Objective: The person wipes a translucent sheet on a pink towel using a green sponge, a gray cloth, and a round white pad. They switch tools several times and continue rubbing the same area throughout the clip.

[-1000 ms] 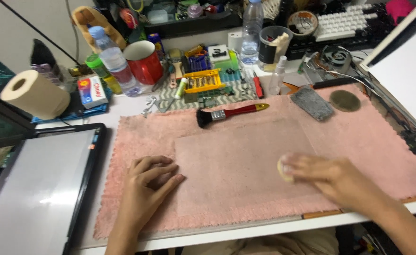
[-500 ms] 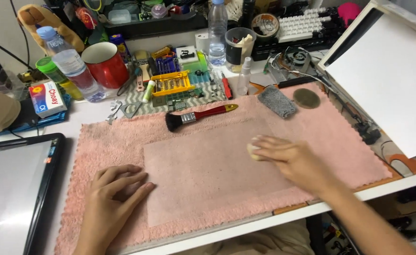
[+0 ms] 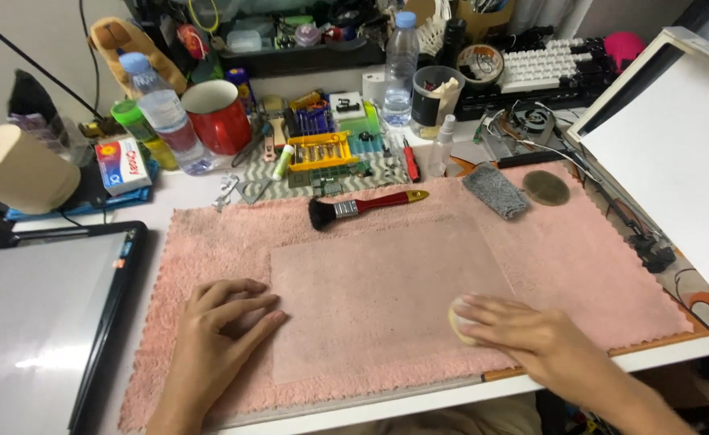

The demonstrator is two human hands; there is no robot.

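Observation:
A thin translucent rectangular sheet point(image 3: 379, 290) lies flat on a pink towel point(image 3: 596, 250) spread over the desk. My left hand point(image 3: 221, 322) rests flat on the towel, its fingertips at the sheet's left edge. My right hand point(image 3: 524, 334) presses a small round pale pad point(image 3: 457, 320) onto the sheet's lower right corner. A brush with a red handle and black bristles point(image 3: 362, 207) lies on the towel just beyond the sheet.
A grey cloth point(image 3: 495, 191) and a dark round disc point(image 3: 546, 188) lie on the towel at the back right. A dark-framed panel point(image 3: 32, 322) sits at left, a white board point(image 3: 677, 161) at right. A paper roll point(image 3: 16, 169), bottle point(image 3: 165, 113), red mug point(image 3: 219, 117) and a yellow bit set point(image 3: 318, 151) crowd the back.
My right hand has slid the round pad towards me, from the sheet's upper right down to its lower right corner. My left hand stays flat at the sheet's left edge.

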